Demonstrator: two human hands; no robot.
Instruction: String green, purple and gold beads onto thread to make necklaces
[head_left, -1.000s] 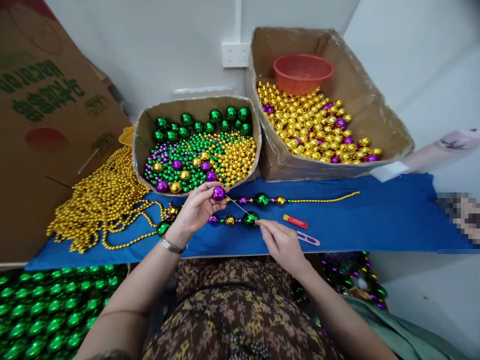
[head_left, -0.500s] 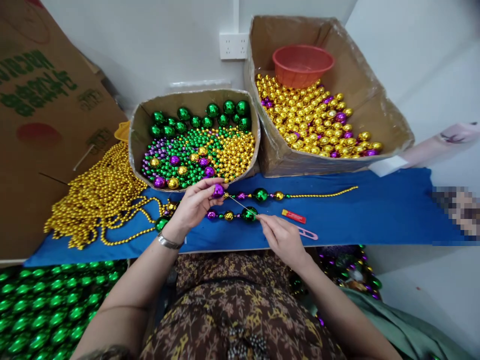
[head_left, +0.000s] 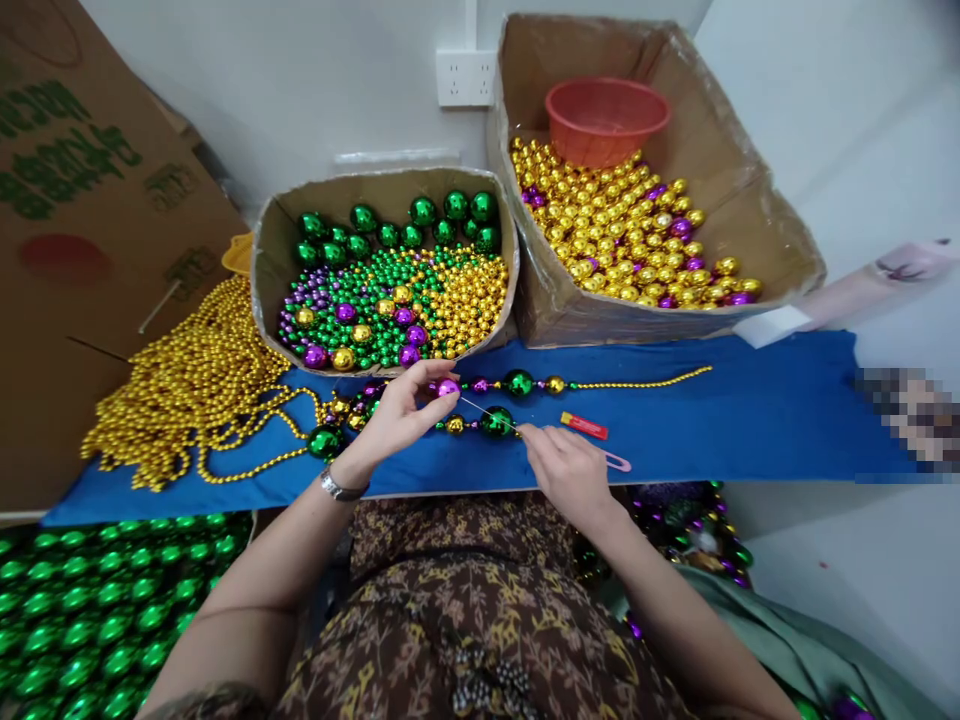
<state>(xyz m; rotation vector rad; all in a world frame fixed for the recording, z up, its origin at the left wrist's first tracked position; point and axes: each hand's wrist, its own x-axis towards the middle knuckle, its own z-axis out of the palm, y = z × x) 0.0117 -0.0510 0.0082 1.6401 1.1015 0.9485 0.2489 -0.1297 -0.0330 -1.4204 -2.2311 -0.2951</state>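
Note:
My left hand [head_left: 405, 412], with a watch at the wrist, pinches a shiny purple bead [head_left: 448, 388] between thumb and fingers. A thin pale string [head_left: 480, 407] runs from that bead to my right hand [head_left: 568, 472], whose fingertips are closed on its other end. Beneath the string lies a strand with a large green bead [head_left: 496, 422]. Just behind, a second beaded strand ends in a tail of small gold beads [head_left: 645, 384]. Part of both strands is hidden by my left hand.
Behind my hands stand a carton of mixed beads [head_left: 514, 300] and a larger carton [head_left: 540, 325] holding gold beads and a red basin [head_left: 607, 120]. Gold bead strands [head_left: 187, 380] are heaped left. A red-and-yellow lighter [head_left: 585, 426] and pink loop-handled tool [head_left: 618, 461] lie on the blue cloth [head_left: 780, 420].
My left hand has shifted slightly right and down along the string with the purple bead, nearer my right hand. The right hand stays almost in place. The whole view has moved a little.

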